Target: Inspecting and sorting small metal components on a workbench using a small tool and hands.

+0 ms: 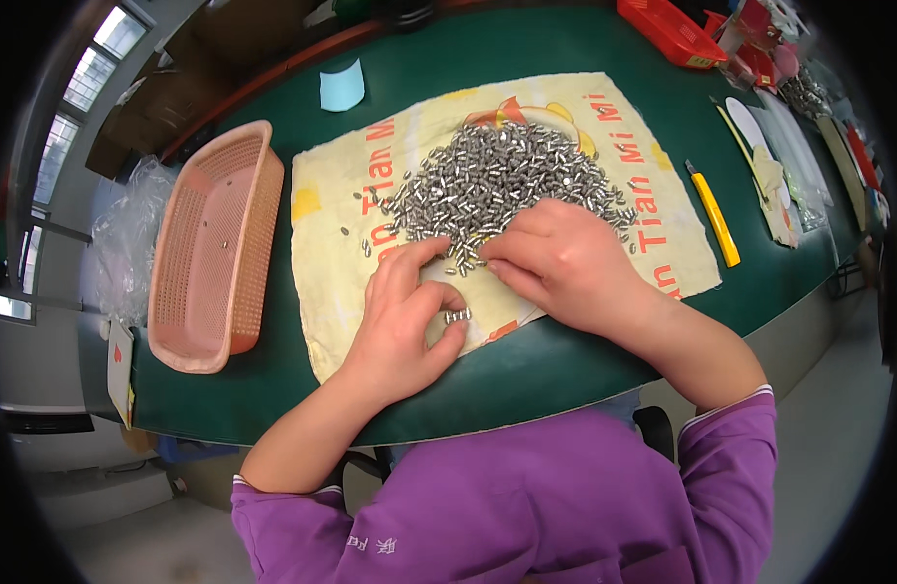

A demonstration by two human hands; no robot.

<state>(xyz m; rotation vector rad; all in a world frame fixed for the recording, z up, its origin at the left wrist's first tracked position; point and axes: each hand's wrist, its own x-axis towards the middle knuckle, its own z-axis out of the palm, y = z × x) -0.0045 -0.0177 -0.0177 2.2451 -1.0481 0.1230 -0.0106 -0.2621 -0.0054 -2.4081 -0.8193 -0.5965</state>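
Note:
A heap of small, shiny, barrel-shaped metal pieces (502, 175) lies on a yellow printed cloth (322, 292). At its near left edge, my left hand (395, 326) stretches a forefinger to the heap. A short row of the same metal pieces (457, 316) sits between its thumb and a curled finger. My right hand (565, 258) has thumb and forefinger pinched together at the heap's near edge, close to the left fingertip. Whatever lies in that pinch is hidden or too small to make out.
Left of the cloth stands a pink perforated basket (273, 185) with a few small pieces in it, beside clear plastic film (127, 243). A yellow cutter knife (713, 216) lies to the right. Farther back are a light-blue paper (342, 88) and a red tray (667, 34).

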